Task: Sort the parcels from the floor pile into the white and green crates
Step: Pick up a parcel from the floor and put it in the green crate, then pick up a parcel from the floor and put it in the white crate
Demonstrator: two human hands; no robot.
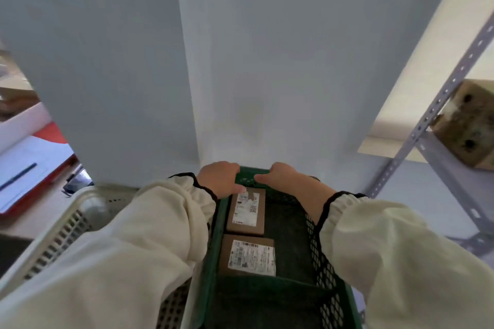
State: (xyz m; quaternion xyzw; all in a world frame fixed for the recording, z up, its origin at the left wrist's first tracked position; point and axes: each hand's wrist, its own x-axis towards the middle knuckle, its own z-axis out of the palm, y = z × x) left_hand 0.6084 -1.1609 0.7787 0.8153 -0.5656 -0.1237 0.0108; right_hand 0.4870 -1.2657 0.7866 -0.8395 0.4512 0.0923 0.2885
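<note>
A green mesh crate (324,270) stands below me against a white wall. Both my hands grip its far rim: my left hand (220,177) at the rim's left part, my right hand (280,176) just to the right, fingers curled over the edge. Two brown cardboard parcels with white labels lie flat inside the crate, one at the far end (247,212) and one nearer to me (248,255). A white slatted crate (66,230) stands to the left of the green one, mostly covered by my left sleeve. The floor pile is out of view.
A white pillar and wall (240,61) rise right behind the crates. A grey metal shelf rack (438,115) with a cardboard box (466,125) stands at right. At left lies a red-edged surface with white paper and a blue pen (18,176).
</note>
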